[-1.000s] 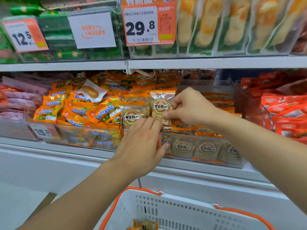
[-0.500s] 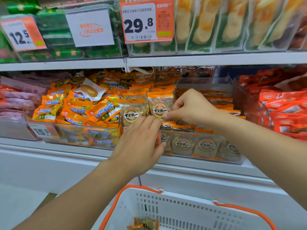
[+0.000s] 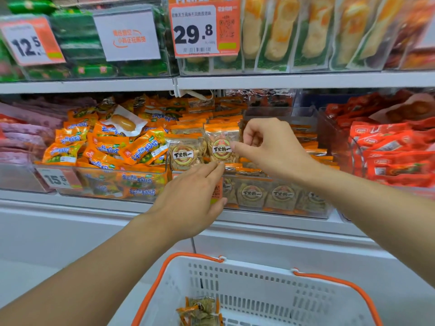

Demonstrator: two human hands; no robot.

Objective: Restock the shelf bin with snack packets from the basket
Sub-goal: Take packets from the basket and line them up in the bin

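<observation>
— Where are the hands?

— Both are up at the clear shelf bin (image 3: 277,209) on the middle shelf. The right hand (image 3: 270,147) has its fingers curled, and its thumb and forefinger pinch the right edge of an upright snack packet (image 3: 221,147), the one with the round brown label. The left hand (image 3: 190,198) is flat, fingers straight and together, their tips touching the lower edge of the packets at the bin's front wall. It grips nothing.

— And the packet itself?

— It stands in the bin, near the left end, right beside a second upright packet (image 3: 184,154) of the same kind. More of them lie flat behind the bin's front wall and stacked to the right.

— The basket?

— The white basket (image 3: 270,285) with orange handles sits low, below the shelf. A few packets (image 3: 201,311) remain in its bottom corner.

— What is around it?

— A neighbouring bin (image 3: 117,182) of orange packets stands to the left, red packets (image 3: 395,156) to the right, and a price tag (image 3: 203,30) reading 29.8 hangs on the shelf above.
</observation>
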